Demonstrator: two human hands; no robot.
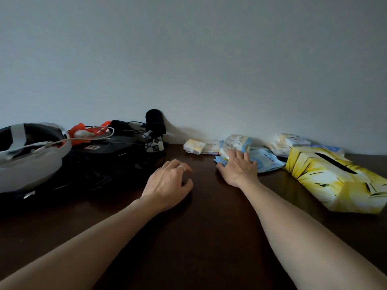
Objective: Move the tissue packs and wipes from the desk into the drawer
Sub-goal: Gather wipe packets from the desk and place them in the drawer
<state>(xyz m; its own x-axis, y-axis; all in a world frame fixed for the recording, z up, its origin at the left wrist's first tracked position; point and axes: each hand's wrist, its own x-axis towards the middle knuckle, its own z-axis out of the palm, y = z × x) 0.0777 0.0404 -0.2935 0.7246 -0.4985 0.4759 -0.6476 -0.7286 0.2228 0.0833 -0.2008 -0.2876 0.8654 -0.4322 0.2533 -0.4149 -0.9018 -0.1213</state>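
Several soft packs lie against the wall at the right rear of the dark surface (199,227). Largest is a yellow tissue box (339,181), light but crushable; take it by its sides. Blue wipes packs (268,160) look slippery and limp. Small tissue packs (194,146) sit left of them. Right hand (238,166) rests flat on the wipes, fingers apparently extended. Left hand (169,183) is loosely curled, holding nothing. No drawer is visible.
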